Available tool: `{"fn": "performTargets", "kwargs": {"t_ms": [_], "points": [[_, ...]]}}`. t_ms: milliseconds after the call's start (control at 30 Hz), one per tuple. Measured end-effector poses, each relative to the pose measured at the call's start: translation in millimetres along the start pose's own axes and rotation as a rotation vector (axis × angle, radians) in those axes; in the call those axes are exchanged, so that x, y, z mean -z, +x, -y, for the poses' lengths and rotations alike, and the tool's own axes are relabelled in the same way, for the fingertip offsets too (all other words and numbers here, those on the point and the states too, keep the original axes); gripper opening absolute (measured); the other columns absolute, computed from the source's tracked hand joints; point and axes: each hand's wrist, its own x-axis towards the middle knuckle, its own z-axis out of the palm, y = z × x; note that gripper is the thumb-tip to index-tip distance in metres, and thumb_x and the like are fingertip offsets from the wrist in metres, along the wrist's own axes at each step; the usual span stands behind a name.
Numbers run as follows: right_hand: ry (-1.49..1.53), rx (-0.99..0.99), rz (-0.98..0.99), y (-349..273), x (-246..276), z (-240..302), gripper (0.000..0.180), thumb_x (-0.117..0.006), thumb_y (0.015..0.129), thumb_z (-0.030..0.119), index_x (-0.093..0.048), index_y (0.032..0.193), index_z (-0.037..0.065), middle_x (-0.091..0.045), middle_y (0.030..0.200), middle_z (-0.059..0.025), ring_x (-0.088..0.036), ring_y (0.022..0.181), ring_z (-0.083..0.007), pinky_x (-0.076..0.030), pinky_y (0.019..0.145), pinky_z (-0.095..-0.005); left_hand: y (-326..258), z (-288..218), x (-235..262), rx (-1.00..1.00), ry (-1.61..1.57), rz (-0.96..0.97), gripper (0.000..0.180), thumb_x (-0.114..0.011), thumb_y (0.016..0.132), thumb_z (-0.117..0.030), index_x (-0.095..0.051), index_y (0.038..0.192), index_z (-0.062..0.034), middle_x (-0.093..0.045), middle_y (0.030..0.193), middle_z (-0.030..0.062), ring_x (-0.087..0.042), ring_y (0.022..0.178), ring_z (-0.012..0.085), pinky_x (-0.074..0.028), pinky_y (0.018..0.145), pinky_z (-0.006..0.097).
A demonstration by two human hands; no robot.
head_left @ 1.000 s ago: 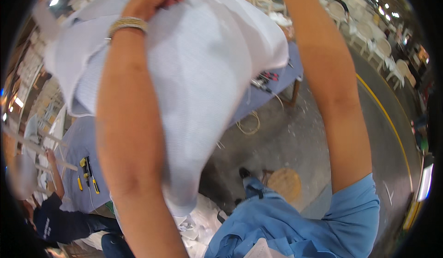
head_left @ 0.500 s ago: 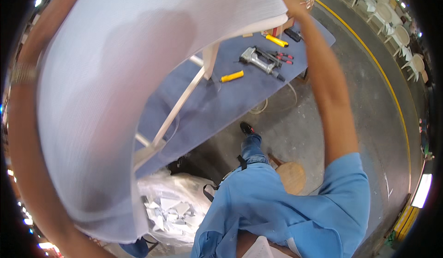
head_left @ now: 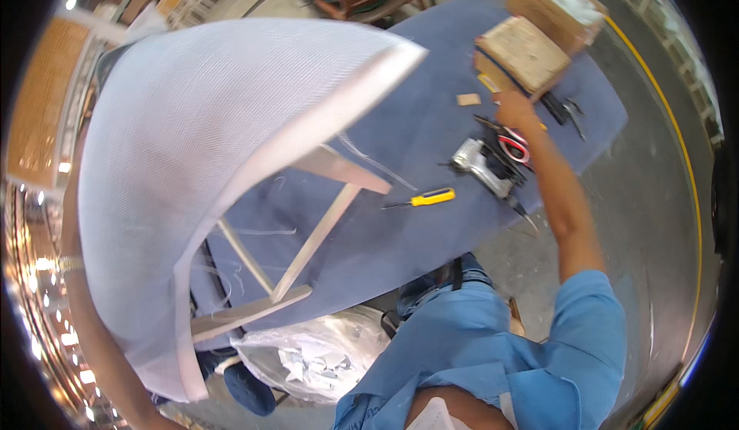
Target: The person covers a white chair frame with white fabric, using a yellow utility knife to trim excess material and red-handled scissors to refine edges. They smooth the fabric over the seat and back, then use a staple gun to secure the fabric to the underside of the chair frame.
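Observation:
A large sheet of white mesh fabric [head_left: 208, 145] hangs raised over the left half of the view. My left forearm [head_left: 73, 230], with a bracelet at the wrist, runs up behind it; the hand itself is hidden by the cloth it holds up. My right hand [head_left: 514, 110] is stretched out over the blue-covered table [head_left: 416, 122], just above red-handled scissors [head_left: 514, 147] and beside a wooden box [head_left: 523, 53]. Its fingers point away from me, so their state is unclear. A pale wooden frame [head_left: 319, 226] lies on the table under the fabric.
A staple gun [head_left: 481, 164], a yellow-handled screwdriver [head_left: 431, 197], dark pliers [head_left: 566, 110] and a small wood chip [head_left: 468, 99] lie on the table. A second wooden box [head_left: 558, 3] stands at its far end. A clear bag of scraps [head_left: 315, 353] sits below the table's near edge.
My right hand has let go of the fabric's corner and dropped to the table by the scissors. The fabric has swung left, uncovering the table and tools.

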Motion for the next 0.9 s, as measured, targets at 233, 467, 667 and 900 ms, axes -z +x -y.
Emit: {"fn": "performTargets", "kwargs": {"t_ms": [233,467,667,900], "points": [[0.556,0.359,-0.016,136.6,26.7,85.2,0.043,-0.071,0.090,0.032,-0.067,0.123,0.005,-0.072,0.107,-0.0187,-0.070,0.098,-0.0290,-0.053,0.088,-0.0384,3.1,19.9,17.1,0.094,-0.036,0.007,0.064,-0.037,0.107,-0.047,-0.036,0.154,-0.0041,-0.039,0.158,0.0109,-0.033,0.147,0.0227,-0.021,0.122,0.034],[1.144,0.884,0.194,248.1,113.8,412.1,0.040,-0.066,0.095,0.031,-0.067,0.123,0.002,-0.070,0.109,-0.0149,-0.066,0.101,-0.0251,-0.051,0.091,-0.0376,-9.5,-18.2,31.4,0.270,0.306,-0.003,0.064,-0.035,0.104,-0.059,-0.047,0.149,-0.0148,-0.053,0.147,0.0182,-0.053,0.132,0.0379,-0.038,0.115,0.044],[1.276,0.898,0.285,247.2,139.0,582.4,0.039,-0.063,0.096,0.030,-0.066,0.124,0.002,-0.069,0.111,-0.0139,-0.065,0.102,-0.0244,-0.050,0.091,-0.0373,-108.8,-118.5,-40.2,0.201,0.431,-0.603,0.052,-0.048,0.102,-0.045,-0.060,0.136,-0.0074,-0.060,0.139,0.0190,-0.056,0.130,0.0331,-0.038,0.111,0.048],[1.322,0.839,0.266,228.5,131.3,611.1,0.038,-0.060,0.098,0.029,-0.064,0.124,0.002,-0.068,0.113,-0.0127,-0.064,0.103,-0.0236,-0.049,0.092,-0.0370,-113.8,-122.9,-128.7,0.246,0.425,-1.154,0.051,-0.047,0.099,-0.040,-0.064,0.132,-0.0041,-0.060,0.138,0.0213,-0.048,0.139,0.0350,-0.013,0.122,0.048]]}}
